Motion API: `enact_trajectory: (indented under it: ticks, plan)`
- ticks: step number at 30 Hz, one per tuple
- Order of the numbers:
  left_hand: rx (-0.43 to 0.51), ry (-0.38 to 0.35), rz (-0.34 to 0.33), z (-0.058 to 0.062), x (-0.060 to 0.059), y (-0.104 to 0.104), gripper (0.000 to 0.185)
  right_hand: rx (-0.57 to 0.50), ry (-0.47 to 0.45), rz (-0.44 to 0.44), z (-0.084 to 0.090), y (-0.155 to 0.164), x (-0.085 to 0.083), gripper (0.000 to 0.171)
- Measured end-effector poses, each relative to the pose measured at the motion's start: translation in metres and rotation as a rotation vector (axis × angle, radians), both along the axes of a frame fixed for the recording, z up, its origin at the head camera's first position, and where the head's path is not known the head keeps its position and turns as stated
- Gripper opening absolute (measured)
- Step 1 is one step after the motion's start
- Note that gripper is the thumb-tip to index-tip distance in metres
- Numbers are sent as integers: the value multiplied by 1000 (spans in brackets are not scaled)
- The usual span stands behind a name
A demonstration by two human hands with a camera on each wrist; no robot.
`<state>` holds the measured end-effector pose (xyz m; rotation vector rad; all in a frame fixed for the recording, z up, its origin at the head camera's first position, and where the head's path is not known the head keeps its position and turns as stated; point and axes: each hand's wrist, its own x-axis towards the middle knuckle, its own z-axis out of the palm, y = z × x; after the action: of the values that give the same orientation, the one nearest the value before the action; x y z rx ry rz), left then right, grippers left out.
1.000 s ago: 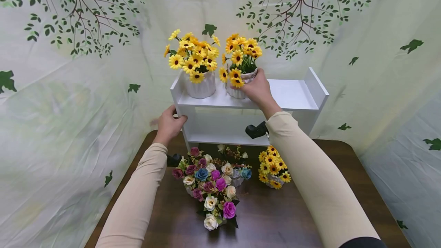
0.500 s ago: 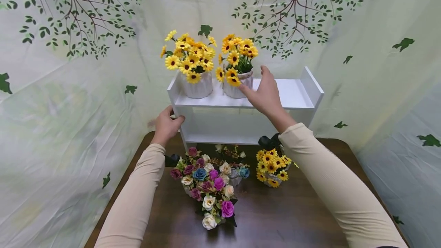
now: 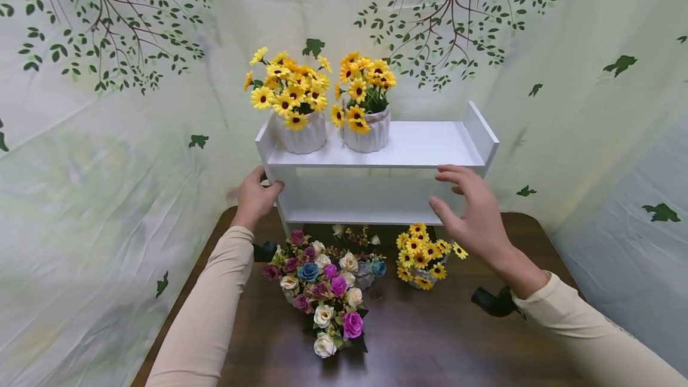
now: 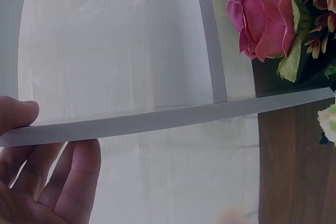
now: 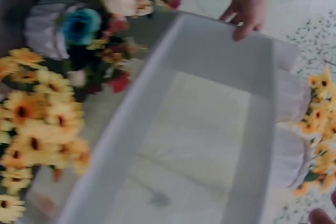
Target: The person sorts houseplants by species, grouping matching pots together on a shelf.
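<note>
My left hand (image 3: 255,199) grips the left side panel of a white two-tier shelf (image 3: 424,142). In the left wrist view the thumb (image 4: 18,114) lies on the inner face and the fingers (image 4: 79,179) on the outer. My right hand (image 3: 475,214) hangs in the air before the shelf's right end, fingers spread and holding nothing. On the top tier, a left pot of yellow daisy-like flowers (image 3: 290,97) stands beside a second such pot (image 3: 367,131). Nearest below the right hand is a third pot of yellow flowers (image 3: 421,258) on the table.
Several pots of mixed artificial roses (image 3: 322,288) crowd the brown table (image 3: 430,333) in front of the shelf's left half. One grey pot (image 3: 364,276) with a blue rose stands behind them. A leaf-printed cloth (image 3: 231,46) hangs close behind and at both sides.
My right hand has let go of the second pot of yellow flowers and moved right, down and toward me. The left hand keeps its grip on the shelf. The head view has shifted slightly.
</note>
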<state>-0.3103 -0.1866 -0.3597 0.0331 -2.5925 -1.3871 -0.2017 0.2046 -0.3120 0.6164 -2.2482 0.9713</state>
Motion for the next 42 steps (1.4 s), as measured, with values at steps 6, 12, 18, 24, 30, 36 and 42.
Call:
enact_trajectory:
  ticks: [6,12,18,24,30,36,42]
  plan:
    - [11,-28,6,1,0,0,52,47,-41,-21,-30,23,13,31]
    - [19,-31,8,1,1,-4,52,49,-211,-36,-78,41,21,18]
    - [19,-37,13,3,2,-6,53,64,-408,-117,-138,49,30,14]
    - [12,-22,12,5,-1,-4,52,47,-634,-152,-175,51,32,30]
    - [8,-23,17,6,-1,-3,51,24,-780,-181,-198,48,19,58]
    - [-6,-24,18,5,-4,0,51,-39,-853,-195,-220,43,3,80]
    - [-1,-41,12,3,-5,1,51,-102,-875,-198,-236,37,-8,91]
